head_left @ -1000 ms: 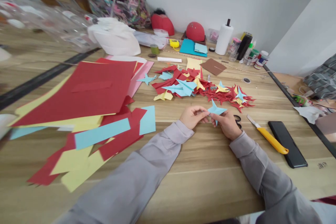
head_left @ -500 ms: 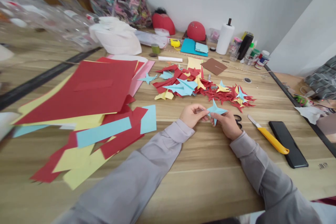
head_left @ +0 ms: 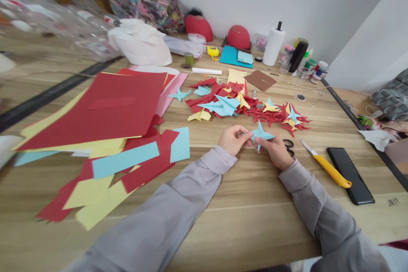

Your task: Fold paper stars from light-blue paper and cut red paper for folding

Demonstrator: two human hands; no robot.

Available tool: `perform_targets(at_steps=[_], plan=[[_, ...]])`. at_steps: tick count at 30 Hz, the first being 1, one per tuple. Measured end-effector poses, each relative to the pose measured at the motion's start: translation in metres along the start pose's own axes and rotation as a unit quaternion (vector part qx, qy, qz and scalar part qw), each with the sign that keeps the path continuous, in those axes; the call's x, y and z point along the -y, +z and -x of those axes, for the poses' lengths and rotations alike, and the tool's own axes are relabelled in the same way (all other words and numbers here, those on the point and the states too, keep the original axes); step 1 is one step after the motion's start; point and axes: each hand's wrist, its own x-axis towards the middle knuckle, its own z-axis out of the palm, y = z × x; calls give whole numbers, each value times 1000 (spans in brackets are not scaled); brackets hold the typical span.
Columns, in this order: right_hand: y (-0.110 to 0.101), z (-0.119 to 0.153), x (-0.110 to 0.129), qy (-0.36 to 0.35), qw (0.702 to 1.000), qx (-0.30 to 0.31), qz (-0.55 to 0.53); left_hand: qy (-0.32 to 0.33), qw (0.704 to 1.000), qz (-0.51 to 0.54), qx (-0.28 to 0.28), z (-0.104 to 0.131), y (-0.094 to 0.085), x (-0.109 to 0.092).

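Note:
Between my hands, just above the wooden table, is a light-blue folded paper star [head_left: 260, 131] with four points. My left hand [head_left: 235, 140] pinches its left point between thumb and fingers. My right hand [head_left: 276, 149] grips its right and lower side, the thumb lying on the paper. Beyond my hands lies a pile of red, yellow and blue folded paper pieces [head_left: 223, 101]. Black scissors [head_left: 288, 146] lie beside my right hand, partly hidden by it.
Red sheets [head_left: 127, 110] and a blue strip [head_left: 126, 160] lie on the left. A yellow cutter [head_left: 331, 171] rests against a black phone [head_left: 352, 178] on the right. Bottles [head_left: 318, 72] and a white paper roll [head_left: 273, 46] stand at the back.
The blue star has shifted very slightly left and tilted a little in my fingers. Both hands keep their hold on it.

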Motion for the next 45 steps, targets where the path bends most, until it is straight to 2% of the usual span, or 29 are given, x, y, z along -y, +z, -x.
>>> perform_targets(at_steps=[8, 27, 35, 45], plan=[[3, 1, 3, 15, 1000, 6, 17, 2, 1000, 2, -13, -1, -1, -1], [-2, -1, -4, 14, 999, 22, -37, -11, 1000, 13, -14, 4, 2, -5], [0, -1, 2, 20, 1000, -3, -5, 5, 1000, 8, -20, 3, 2, -5], [3, 3, 6, 16, 1000, 14, 4, 2, 1000, 5, -29, 2, 2, -6]])
